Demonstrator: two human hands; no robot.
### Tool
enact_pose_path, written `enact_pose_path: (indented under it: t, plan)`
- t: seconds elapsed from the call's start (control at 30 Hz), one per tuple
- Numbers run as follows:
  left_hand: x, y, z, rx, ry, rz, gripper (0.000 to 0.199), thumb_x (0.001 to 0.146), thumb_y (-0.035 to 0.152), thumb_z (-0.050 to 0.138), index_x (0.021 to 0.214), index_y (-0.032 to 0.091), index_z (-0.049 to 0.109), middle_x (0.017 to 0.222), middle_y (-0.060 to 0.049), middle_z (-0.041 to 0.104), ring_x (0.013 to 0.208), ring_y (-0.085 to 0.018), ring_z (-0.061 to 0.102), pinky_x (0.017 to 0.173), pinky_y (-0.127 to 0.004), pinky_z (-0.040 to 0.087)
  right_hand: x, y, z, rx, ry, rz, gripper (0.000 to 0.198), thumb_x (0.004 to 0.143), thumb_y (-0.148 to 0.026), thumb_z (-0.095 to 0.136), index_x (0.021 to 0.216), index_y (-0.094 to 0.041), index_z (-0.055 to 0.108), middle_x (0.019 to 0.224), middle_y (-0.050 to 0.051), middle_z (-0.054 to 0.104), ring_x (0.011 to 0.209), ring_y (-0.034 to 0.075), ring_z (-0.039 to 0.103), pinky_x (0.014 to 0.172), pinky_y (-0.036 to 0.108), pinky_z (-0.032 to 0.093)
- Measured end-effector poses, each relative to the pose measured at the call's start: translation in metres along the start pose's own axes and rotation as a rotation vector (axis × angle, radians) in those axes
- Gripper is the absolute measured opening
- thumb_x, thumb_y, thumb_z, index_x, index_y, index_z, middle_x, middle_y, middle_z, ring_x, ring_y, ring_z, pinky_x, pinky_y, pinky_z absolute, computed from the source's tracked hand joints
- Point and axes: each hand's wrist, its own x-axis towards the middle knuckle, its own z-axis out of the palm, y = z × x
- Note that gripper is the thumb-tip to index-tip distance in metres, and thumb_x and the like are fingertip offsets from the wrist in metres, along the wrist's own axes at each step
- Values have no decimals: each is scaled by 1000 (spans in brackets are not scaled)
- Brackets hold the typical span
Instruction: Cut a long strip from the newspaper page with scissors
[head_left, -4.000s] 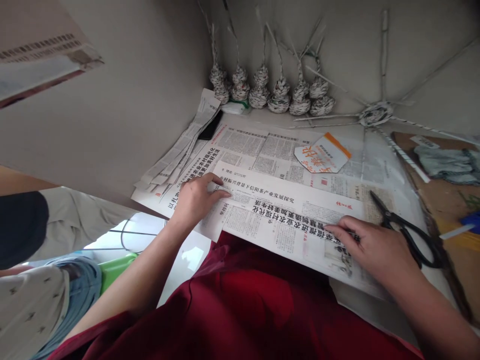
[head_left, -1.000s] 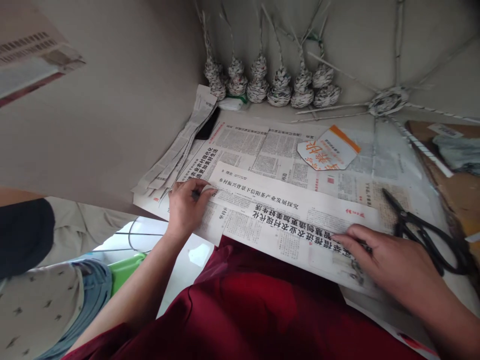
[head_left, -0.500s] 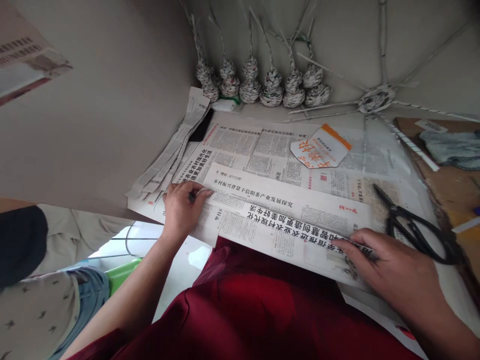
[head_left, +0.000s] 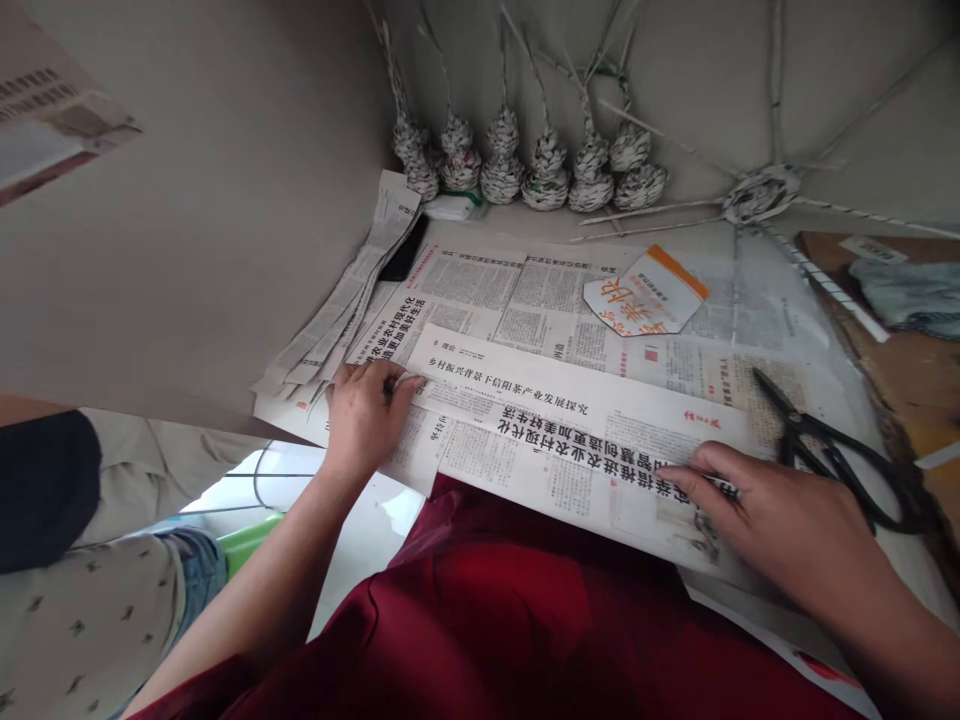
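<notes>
A sheet of newspaper (head_left: 540,415) lies in front of me, its near edge folded over so that large headline characters face upside down. My left hand (head_left: 367,415) pinches the sheet's left end between thumb and curled fingers. At the right end, my right hand (head_left: 765,510) has thumb and forefinger closed on the folded-over part; its other fingers are partly hidden. More newspaper (head_left: 480,285) is spread flat underneath. Black-handled scissors (head_left: 832,445) rest just beyond my right hand, blades pointing away to the left.
Several gourd-shaped woven paper pieces (head_left: 546,175) line the wall. A spoked paper weaving (head_left: 761,195) leans at back right. Cut newspaper strips (head_left: 337,290) lie left by a black flat object (head_left: 405,250). An orange-and-white card (head_left: 649,290) sits mid-table. Another person's patterned clothing (head_left: 82,620) shows lower left.
My right hand has slid slightly left and away from me along the folded part. My left hand keeps its pinch at the same end. The view has shifted slightly.
</notes>
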Motion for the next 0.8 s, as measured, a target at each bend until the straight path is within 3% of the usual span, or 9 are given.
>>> enact_pose_path:
  t: [0.3,0.6,0.8]
  plan:
    - [0,0,2,47,-4,21,26,89,45,55,85,20,61,85,-8,67,90,-28,55,86,-45,43,4,3,1,68,-116,67,67,89,-77,20,69,-25,57,47,1,58,44,20,56,47,27,24]
    - [1,5,-3,0,-37,-25,24,88,45,58,84,22,61,84,-8,66,90,-29,52,81,-46,42,3,-3,-3,70,-130,96,65,89,-76,20,67,-26,54,49,2,60,45,22,58,47,28,27]
    - [-1,5,0,-54,2,-53,23,87,44,60,98,24,60,86,-5,67,92,-28,51,87,-47,39,2,0,-2,127,-109,133,71,82,-85,18,66,-28,56,46,-1,60,42,24,59,44,29,30]
